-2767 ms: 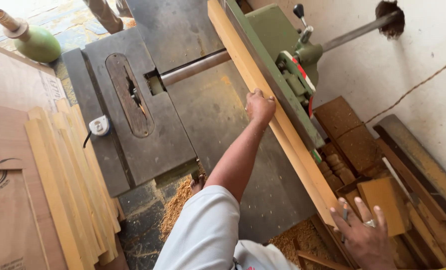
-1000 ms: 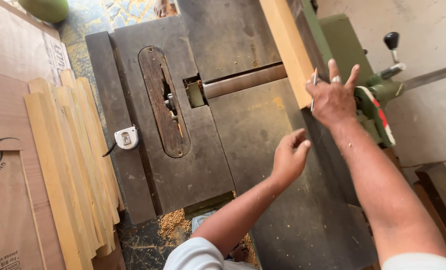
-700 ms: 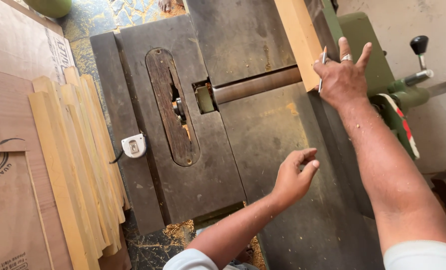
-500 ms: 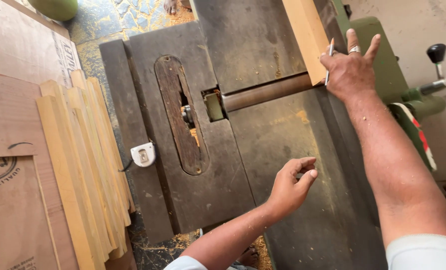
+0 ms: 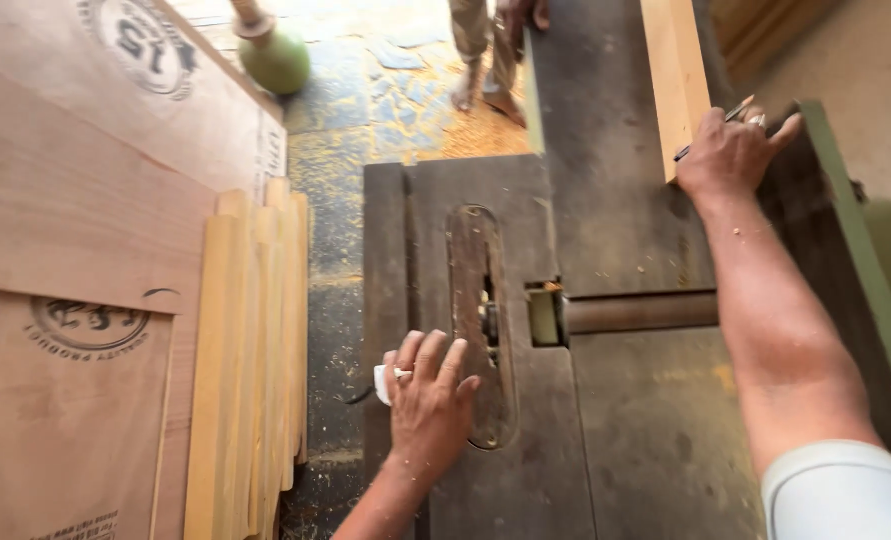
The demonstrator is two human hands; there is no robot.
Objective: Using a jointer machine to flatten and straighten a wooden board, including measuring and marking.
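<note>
Right hand (image 5: 730,150) has a pencil (image 5: 710,128) pinched in its fingers and is pressing on the near end of the wooden plank (image 5: 673,75), which lies on the far bed of the machine table (image 5: 625,430). Left hand (image 5: 427,400) is spread open, palm down over a small white tape measure (image 5: 381,383), right beside the blade slot (image 5: 483,320). I'd keep those fingers off the slot and hold the plank flat against the green fence (image 5: 855,270) with steady pressure.

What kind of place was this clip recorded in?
Most likely a woodworking shop: a heavy machine table with a saw-blade slot, stacked wooden strips beside plywood sheets, and sawdust on the floor.
</note>
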